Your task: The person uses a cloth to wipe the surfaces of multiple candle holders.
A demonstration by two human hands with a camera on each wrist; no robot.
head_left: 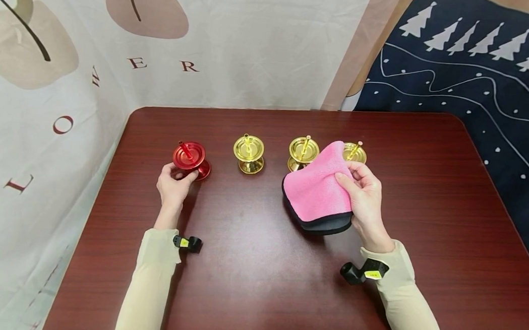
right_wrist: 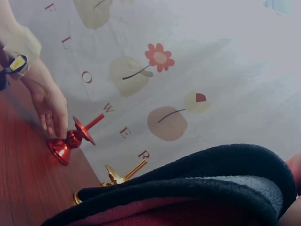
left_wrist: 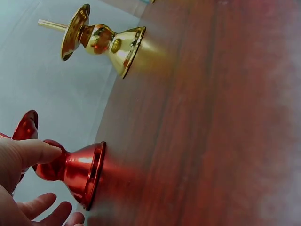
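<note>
At the left of the table, a red metal candle holder (head_left: 189, 155) stands upright, with a dish and a thin stem on top. My left hand (head_left: 174, 184) is at its narrow waist, thumb on one side and fingers on the other; in the left wrist view, the thumb lies against the red holder (left_wrist: 82, 167). My right hand (head_left: 365, 194) pinches a folded cloth (head_left: 320, 186), pink with a dark grey side and black edging, above the table. Gold candle holders stand behind: one (head_left: 249, 154) in the middle, another (head_left: 304, 150) and a third (head_left: 353, 153) partly hidden by the cloth.
The candle holders form a row toward the far side of the dark red wooden table (head_left: 257, 285). A pale printed curtain (head_left: 263, 44) hangs behind and at the left; a navy cloth with white trees (head_left: 460, 86) hangs at the right.
</note>
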